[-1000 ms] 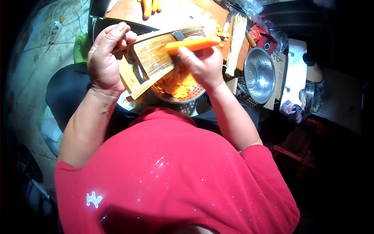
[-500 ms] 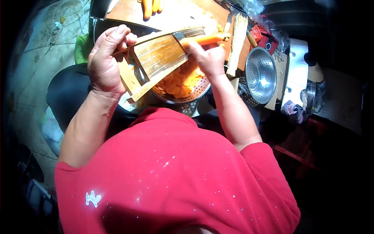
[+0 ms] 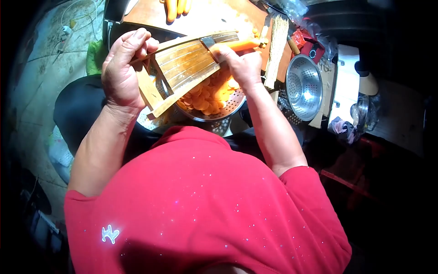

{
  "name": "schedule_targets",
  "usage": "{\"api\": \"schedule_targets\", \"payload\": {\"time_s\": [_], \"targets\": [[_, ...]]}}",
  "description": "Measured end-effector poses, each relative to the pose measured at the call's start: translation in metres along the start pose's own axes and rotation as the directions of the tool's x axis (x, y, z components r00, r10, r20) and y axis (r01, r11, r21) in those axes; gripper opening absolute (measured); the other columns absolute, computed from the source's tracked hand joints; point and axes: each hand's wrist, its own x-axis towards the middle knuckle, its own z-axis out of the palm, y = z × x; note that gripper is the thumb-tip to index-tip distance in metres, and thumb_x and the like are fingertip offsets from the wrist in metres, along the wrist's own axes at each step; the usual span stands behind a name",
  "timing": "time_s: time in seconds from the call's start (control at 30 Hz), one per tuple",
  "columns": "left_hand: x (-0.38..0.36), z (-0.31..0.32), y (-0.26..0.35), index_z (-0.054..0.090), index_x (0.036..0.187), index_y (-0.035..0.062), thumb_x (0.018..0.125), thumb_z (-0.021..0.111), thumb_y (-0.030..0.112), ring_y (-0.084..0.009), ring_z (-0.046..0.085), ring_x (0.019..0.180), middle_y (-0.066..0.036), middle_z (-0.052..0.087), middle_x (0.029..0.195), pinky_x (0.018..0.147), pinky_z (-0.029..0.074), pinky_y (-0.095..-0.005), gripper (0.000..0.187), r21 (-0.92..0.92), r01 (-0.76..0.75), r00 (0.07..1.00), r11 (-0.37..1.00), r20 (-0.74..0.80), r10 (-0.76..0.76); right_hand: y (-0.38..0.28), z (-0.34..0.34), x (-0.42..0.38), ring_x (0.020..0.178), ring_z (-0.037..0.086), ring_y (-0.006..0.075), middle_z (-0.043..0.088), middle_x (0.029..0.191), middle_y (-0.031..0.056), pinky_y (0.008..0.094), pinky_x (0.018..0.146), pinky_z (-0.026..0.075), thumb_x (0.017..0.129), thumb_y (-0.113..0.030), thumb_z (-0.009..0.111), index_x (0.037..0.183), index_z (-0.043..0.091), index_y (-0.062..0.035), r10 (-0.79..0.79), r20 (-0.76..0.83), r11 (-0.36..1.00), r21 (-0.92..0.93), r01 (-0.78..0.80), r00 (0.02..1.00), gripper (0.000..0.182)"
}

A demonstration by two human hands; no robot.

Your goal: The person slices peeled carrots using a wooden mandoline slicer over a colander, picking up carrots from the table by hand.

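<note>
My left hand (image 3: 124, 68) is closed around the upper left end of a wooden slicer (image 3: 187, 64), which slants over a metal colander (image 3: 235, 102). Orange carrot slices (image 3: 207, 97) lie heaped in the colander beneath it. My right hand (image 3: 242, 66) grips a carrot (image 3: 242, 44) and holds it on the slicer's surface, beside the dark blade (image 3: 208, 43). The side of the carrot under my fingers is hidden.
Whole carrots (image 3: 171, 10) lie on an orange-brown board (image 3: 148, 13) at the top. To the right are a straw whisk (image 3: 277, 50), an empty metal colander (image 3: 304, 86) and a white box (image 3: 345, 84). Plastic bags lie around them.
The carrot and my right hand have shifted very slightly left along the slicer. My left hand keeps its hold, and the whole view has moved a little.
</note>
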Motion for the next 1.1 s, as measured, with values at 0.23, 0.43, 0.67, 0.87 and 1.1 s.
{"api": "schedule_targets", "payload": {"time_s": [0.23,0.43,0.67,0.87,1.1], "targets": [[0.000,-0.001,-0.001,0.062,0.093,-0.0010,0.089,0.059,0.012,-0.0135,0.059,0.077,-0.002,0.055,0.072,0.077,0.046,-0.0246,0.014,-0.013,0.019,1.000,1.000,0.000,-0.019,0.010,0.014,-0.003,0.076,0.064,0.0132,0.068,0.089,0.0075,0.0253,0.067,0.052,0.084,-0.015,0.066,0.102,0.062,0.0028,-0.173,-0.096,0.985,0.005,0.174,0.980,0.025],[0.003,-0.001,0.000,0.061,0.093,-0.0012,0.089,0.059,0.012,-0.0129,0.058,0.077,-0.002,0.055,0.072,0.077,0.046,-0.0242,0.014,-0.016,0.016,1.000,1.000,0.008,-0.016,0.023,0.009,0.005,0.085,0.062,0.0123,0.065,0.097,0.0076,0.0251,0.076,0.050,0.083,-0.019,0.068,0.108,0.059,0.0029,-0.018,-0.194,0.999,-0.040,0.010,0.981,0.034],[0.004,0.001,0.000,0.061,0.092,-0.0007,0.089,0.059,0.013,-0.0128,0.058,0.077,-0.002,0.054,0.071,0.077,0.046,-0.0242,0.014,-0.017,-0.005,1.000,1.000,0.023,0.006,0.011,-0.001,0.002,0.079,0.060,0.0118,0.063,0.093,0.0050,0.0248,0.071,0.049,0.085,-0.017,0.067,0.104,0.059,0.0000,-0.012,-0.210,0.990,0.134,0.041,0.978,0.027],[0.006,0.000,0.000,0.061,0.092,-0.0003,0.089,0.059,0.013,-0.0126,0.058,0.077,-0.002,0.055,0.071,0.076,0.046,-0.0241,0.014,-0.018,0.001,0.999,1.000,0.032,-0.001,0.016,-0.008,0.010,0.063,0.054,0.0074,0.060,0.077,0.0010,0.0207,0.058,0.046,0.087,-0.016,0.065,0.101,0.058,-0.0002,-0.014,-0.261,1.000,0.013,0.018,0.965,0.023],[0.003,0.001,0.000,0.062,0.092,-0.0001,0.088,0.060,0.013,-0.0127,0.058,0.076,-0.002,0.055,0.071,0.076,0.046,-0.0241,0.014,-0.022,0.012,1.000,1.000,0.007,-0.012,-0.033,0.017,-0.037,0.069,0.065,0.0138,0.069,0.083,0.0106,0.0250,0.063,0.052,0.086,-0.013,0.063,0.093,0.058,0.0018,-0.309,-0.115,0.948,-0.112,0.296,0.944,0.017]]}}
